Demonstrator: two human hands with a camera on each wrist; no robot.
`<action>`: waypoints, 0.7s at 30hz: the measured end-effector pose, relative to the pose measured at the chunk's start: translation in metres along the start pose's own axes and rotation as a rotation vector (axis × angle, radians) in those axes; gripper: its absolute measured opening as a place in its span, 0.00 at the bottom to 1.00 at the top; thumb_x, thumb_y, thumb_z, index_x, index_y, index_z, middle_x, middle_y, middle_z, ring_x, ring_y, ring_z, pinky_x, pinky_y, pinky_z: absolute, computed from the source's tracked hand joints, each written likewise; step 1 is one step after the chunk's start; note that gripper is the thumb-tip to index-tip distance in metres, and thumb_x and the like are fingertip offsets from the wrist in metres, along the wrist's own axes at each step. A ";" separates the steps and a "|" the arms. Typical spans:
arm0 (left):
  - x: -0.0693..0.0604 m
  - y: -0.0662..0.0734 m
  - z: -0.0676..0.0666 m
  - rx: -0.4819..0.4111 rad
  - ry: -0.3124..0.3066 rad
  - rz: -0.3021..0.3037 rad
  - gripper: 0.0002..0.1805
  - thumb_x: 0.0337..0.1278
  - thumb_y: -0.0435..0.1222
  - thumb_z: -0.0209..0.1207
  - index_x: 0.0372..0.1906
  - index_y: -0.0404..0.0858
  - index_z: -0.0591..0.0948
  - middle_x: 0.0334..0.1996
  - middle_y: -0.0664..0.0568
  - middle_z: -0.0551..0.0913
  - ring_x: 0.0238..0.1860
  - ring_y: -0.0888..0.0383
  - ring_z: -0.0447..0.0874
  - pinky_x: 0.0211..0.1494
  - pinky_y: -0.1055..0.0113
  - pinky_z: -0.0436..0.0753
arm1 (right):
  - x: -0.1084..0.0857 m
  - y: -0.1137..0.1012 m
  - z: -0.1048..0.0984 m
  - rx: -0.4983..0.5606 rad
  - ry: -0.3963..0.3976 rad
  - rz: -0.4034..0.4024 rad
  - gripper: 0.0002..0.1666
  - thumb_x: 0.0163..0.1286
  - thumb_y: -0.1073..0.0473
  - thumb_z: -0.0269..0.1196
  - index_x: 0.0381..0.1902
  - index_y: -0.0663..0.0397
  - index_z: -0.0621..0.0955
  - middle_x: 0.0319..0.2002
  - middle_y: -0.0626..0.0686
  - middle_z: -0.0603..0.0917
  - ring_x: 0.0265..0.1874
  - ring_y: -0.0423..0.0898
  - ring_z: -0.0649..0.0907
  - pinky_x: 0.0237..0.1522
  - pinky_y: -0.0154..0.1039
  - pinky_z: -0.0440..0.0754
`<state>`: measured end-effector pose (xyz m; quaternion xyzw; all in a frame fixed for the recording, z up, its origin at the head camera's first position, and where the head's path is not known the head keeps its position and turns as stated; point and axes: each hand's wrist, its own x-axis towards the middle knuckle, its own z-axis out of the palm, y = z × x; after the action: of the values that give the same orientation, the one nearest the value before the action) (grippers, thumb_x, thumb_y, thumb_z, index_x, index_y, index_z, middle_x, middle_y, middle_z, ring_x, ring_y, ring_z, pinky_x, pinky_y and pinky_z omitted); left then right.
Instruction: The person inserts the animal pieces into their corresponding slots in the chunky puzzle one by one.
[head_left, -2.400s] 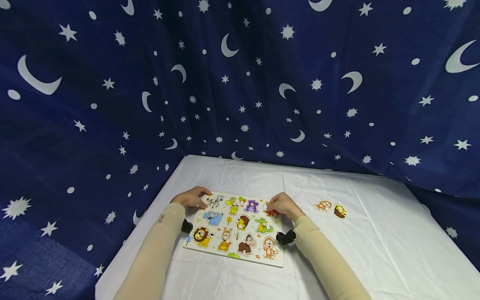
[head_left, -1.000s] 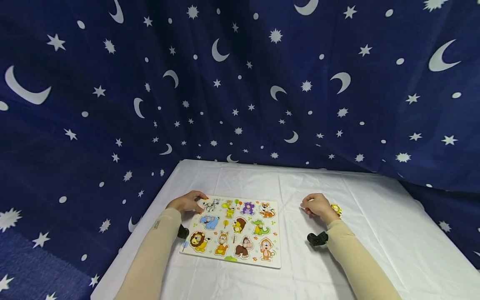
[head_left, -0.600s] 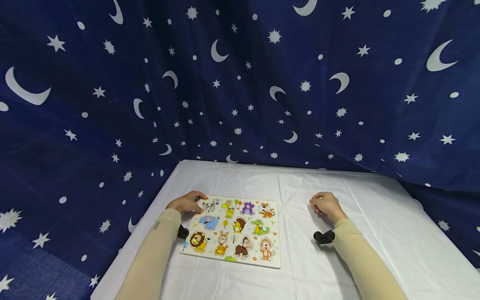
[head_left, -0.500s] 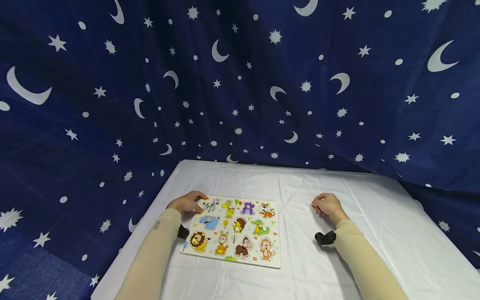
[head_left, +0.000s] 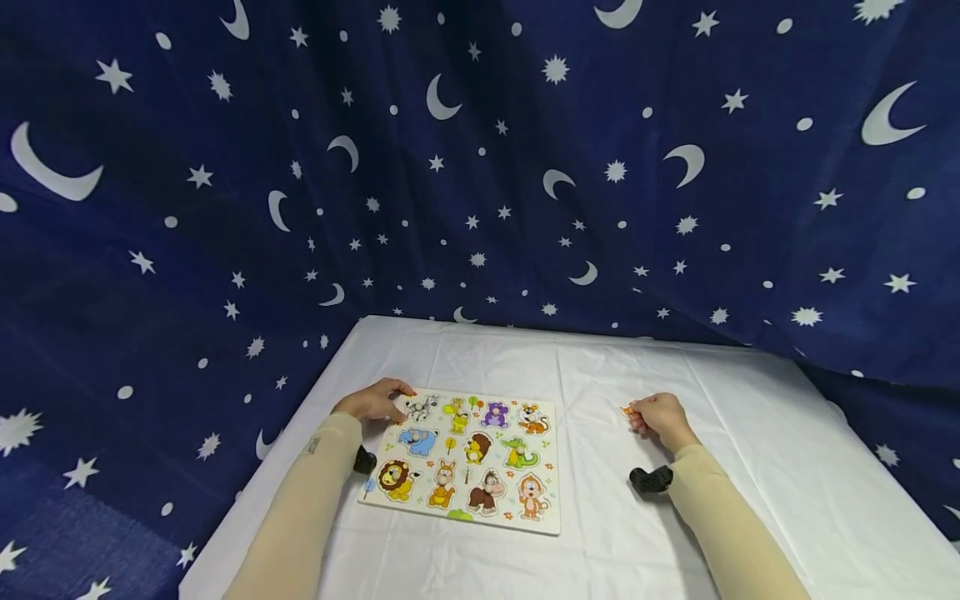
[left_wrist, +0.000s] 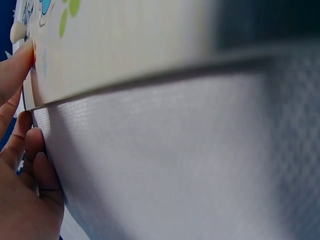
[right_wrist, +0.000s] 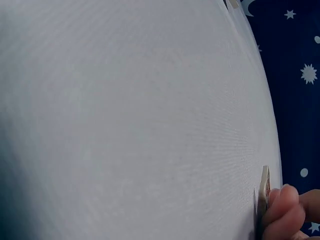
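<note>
A white animal puzzle board lies on the white cloth, with several colourful animals on its face. My left hand grips its far left corner beside the zebra. In the left wrist view the thumb presses on the board's face while the other fingers sit at and below its edge. Right of the board, my right hand pinches a small flat puzzle piece with orange on it. That piece appears edge-on, tilted up from the cloth, in the right wrist view; fingers hide most of its picture.
White cloth covers the table around the board. A dark blue curtain with moons and stars hangs behind and to the left. Black wrist-worn devices sit by both hands, the right one close above the cloth.
My right hand has left the tiger at the board's far right corner and moved right to the loose pieces, pinching an orange one. The hedgehog piece is now hidden. My left hand stays put.
</note>
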<state>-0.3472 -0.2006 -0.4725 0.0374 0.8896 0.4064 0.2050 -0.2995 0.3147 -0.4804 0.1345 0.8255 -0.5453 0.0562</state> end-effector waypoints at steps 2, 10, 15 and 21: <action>0.000 -0.001 -0.001 0.006 -0.005 -0.001 0.24 0.51 0.25 0.69 0.55 0.37 0.78 0.72 0.38 0.64 0.66 0.43 0.63 0.74 0.46 0.60 | 0.000 0.001 0.001 0.060 -0.004 0.012 0.11 0.72 0.69 0.51 0.42 0.78 0.74 0.17 0.47 0.80 0.15 0.35 0.80 0.20 0.30 0.81; -0.002 0.001 -0.003 0.010 -0.004 0.003 0.25 0.50 0.25 0.69 0.56 0.37 0.78 0.71 0.38 0.65 0.66 0.43 0.63 0.75 0.45 0.59 | 0.002 0.000 0.003 0.094 0.067 0.002 0.09 0.68 0.70 0.55 0.39 0.77 0.75 0.15 0.47 0.81 0.13 0.35 0.82 0.21 0.30 0.83; -0.002 0.001 -0.002 0.013 0.005 -0.003 0.25 0.49 0.25 0.69 0.55 0.38 0.79 0.71 0.39 0.66 0.66 0.44 0.63 0.76 0.45 0.59 | 0.002 -0.003 0.004 0.106 0.097 0.018 0.11 0.67 0.71 0.57 0.41 0.79 0.76 0.16 0.47 0.82 0.13 0.36 0.83 0.22 0.30 0.83; -0.002 0.003 -0.002 0.019 0.017 -0.036 0.25 0.50 0.27 0.70 0.55 0.40 0.79 0.72 0.40 0.64 0.66 0.43 0.63 0.75 0.44 0.59 | 0.003 -0.004 0.003 0.065 0.104 0.023 0.12 0.65 0.69 0.58 0.40 0.77 0.78 0.16 0.47 0.82 0.13 0.35 0.83 0.22 0.30 0.83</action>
<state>-0.3466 -0.2002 -0.4685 0.0197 0.8956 0.3945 0.2044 -0.3038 0.3104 -0.4788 0.1738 0.8074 -0.5636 0.0149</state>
